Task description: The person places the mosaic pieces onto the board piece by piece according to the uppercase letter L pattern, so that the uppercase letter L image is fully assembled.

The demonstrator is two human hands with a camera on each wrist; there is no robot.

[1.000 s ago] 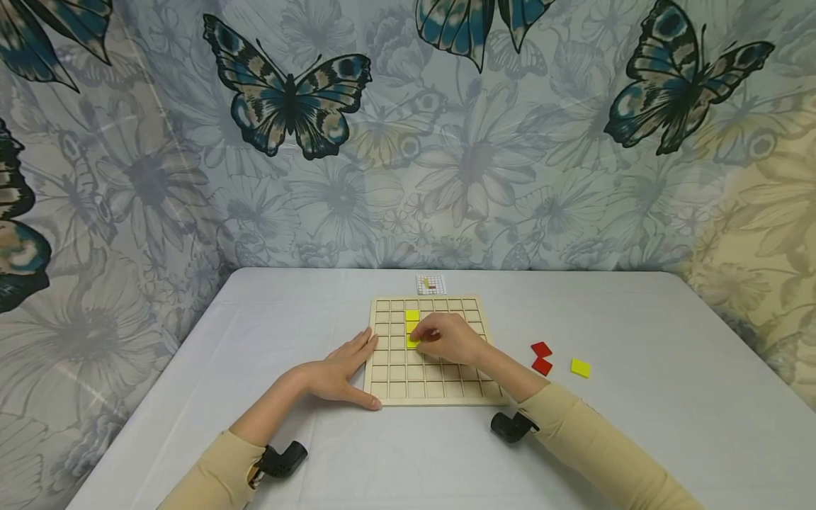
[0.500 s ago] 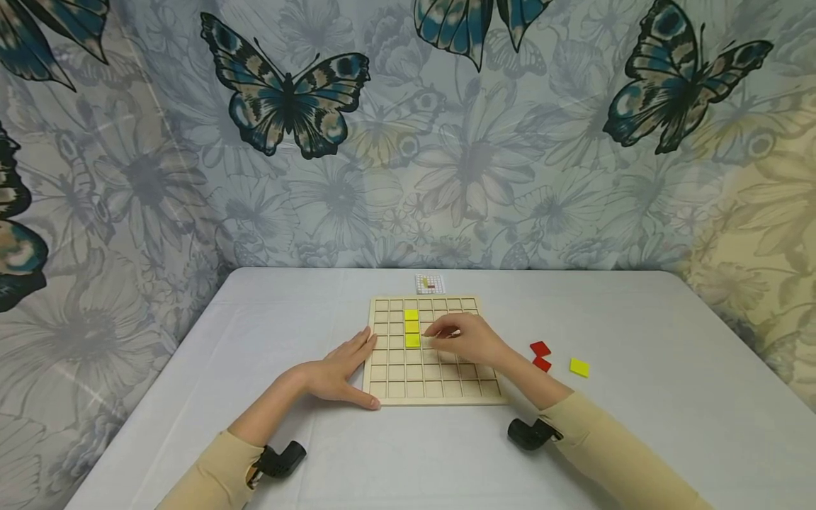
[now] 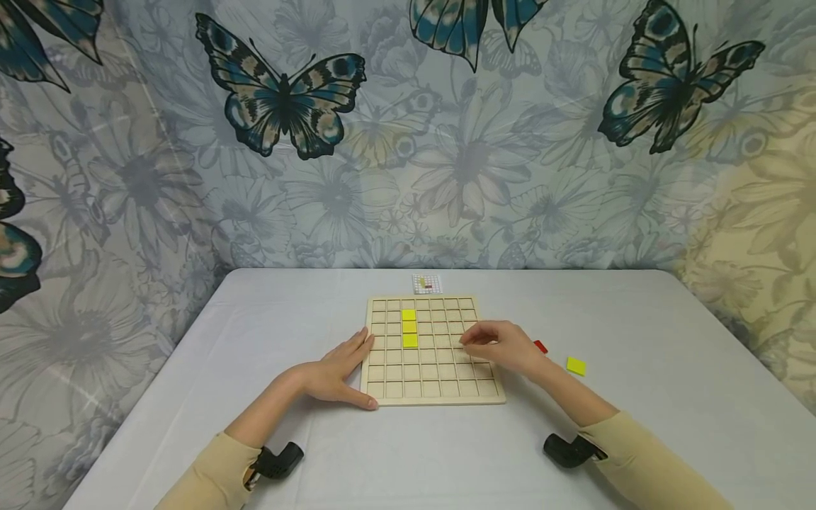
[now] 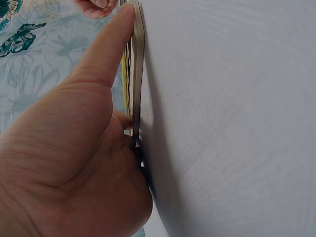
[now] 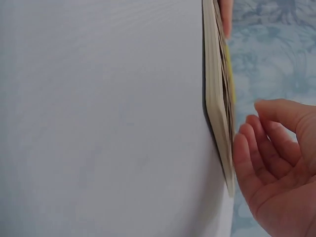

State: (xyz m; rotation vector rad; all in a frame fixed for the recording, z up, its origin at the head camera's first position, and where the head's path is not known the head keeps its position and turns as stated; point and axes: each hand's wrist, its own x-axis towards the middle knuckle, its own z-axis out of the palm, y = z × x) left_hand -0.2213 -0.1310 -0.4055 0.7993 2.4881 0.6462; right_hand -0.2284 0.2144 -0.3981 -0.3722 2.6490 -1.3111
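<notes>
A wooden grid board lies on the white table, with three yellow square tiles stacked in one column of its cells. Along the board's left edge my left hand rests with fingers extended; its thumb touches the near left corner in the left wrist view. Over the right side of the board hovers my right hand, its fingers loosely bent. In the right wrist view, that hand holds nothing and the thumb stands apart from the fingertips. A red tile shows partly behind the right hand.
To the right of the board, a loose yellow tile lies on the tabletop. A small printed card with a coloured grid pattern sits behind the board. A butterfly-patterned backdrop stands beyond the table.
My right hand has left the lowest yellow tile in the column and moved right across the board, now covering one of the two red tiles. The left hand stays at the board's edge.
</notes>
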